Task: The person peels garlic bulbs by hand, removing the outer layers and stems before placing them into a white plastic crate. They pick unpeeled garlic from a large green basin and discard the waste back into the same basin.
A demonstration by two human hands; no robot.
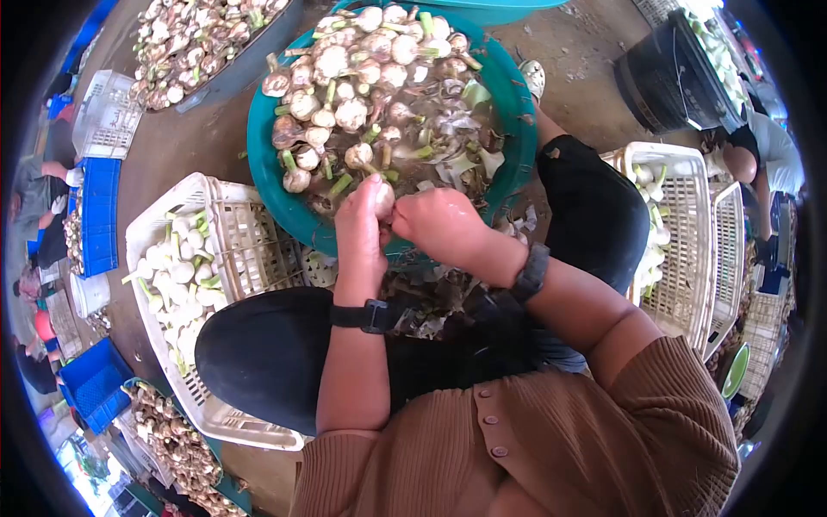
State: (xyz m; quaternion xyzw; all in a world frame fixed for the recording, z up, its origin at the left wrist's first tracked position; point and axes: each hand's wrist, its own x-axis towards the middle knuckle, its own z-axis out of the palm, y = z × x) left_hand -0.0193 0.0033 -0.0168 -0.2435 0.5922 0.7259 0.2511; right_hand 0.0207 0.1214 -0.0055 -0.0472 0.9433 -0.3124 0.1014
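A pale garlic bulb (386, 203) is held in my left hand (357, 222), the thumb lying along it, over the near rim of a teal tub (261, 172). My right hand (441, 222) is closed, its curled fingertips pressed to the bulb's side; what exactly they pinch is hidden. Just beyond my hands, the tub holds many garlic bulbs (351, 114) with short green stems. Loose wet peelings (457, 151) lie in murky water on its right side.
White crates of peeled garlic stand at my left (250, 233) and right (680, 215). Peelings (439, 302) lie between my legs. A black bucket (659, 77) stands at the far right, a large basin of garlic (207, 52) at the far left. Other people (771, 151) work at both sides.
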